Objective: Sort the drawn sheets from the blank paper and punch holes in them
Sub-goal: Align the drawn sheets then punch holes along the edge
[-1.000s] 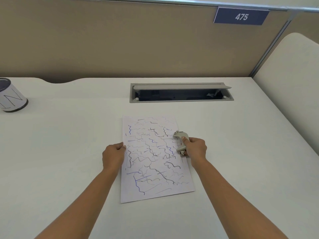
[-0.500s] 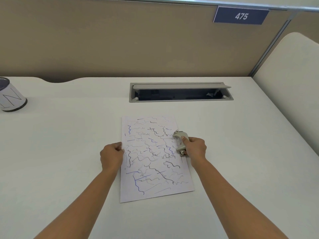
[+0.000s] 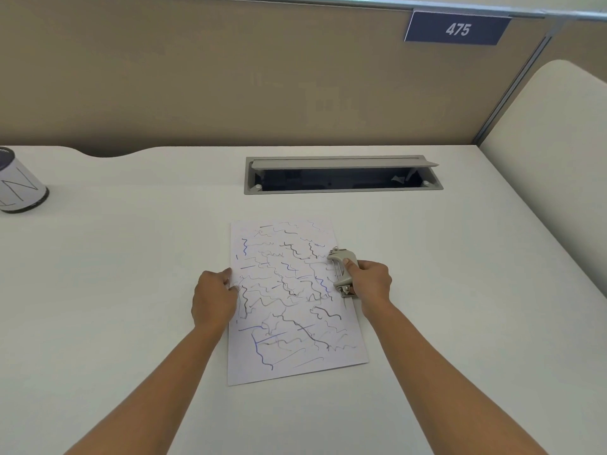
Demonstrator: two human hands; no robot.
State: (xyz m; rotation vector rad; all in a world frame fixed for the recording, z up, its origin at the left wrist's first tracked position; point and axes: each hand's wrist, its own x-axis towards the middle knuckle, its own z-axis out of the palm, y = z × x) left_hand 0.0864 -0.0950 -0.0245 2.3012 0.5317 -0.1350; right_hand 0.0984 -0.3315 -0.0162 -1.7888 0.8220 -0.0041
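1. White desk point(image 3: 131, 290): the work surface, backed by a tan partition point(image 3: 197, 77). No blank paper shows on it, so I judge the sorting finished or the blank sheets out of view.
2. Drawn sheet point(image 3: 289, 307): lies flat in the middle of the desk, scribbled side up, between my two hands. It has hardly shifted over the last second. Whether more sheets lie under it cannot be told.
3. Cable slot point(image 3: 341, 163): a grey hatch with its lid raised, set into the desk beyond the sheet and well apart from it. It is no obstacle.
4. Left hand point(image 3: 213, 298): fingers curled, holding the sheet's left edge against the desk. It has kept its place, steadying the paper.
5. Right hand point(image 3: 372, 282): wrapped round the hole punch, thumb on top of the lever. It too has stayed put, which suggests I am in the punching step itself, either aligning or pressing.
6. Cup point(image 3: 19, 188): stands at the far left of the desk, well clear of the work.
7. Number plate point(image 3: 457, 28): reads 475, fixed high on the partition.
8. Hole punch point(image 3: 343, 269): grey, sits over the sheet's right edge, about halfway along. No holes are visible yet. Nothing stands in its way.
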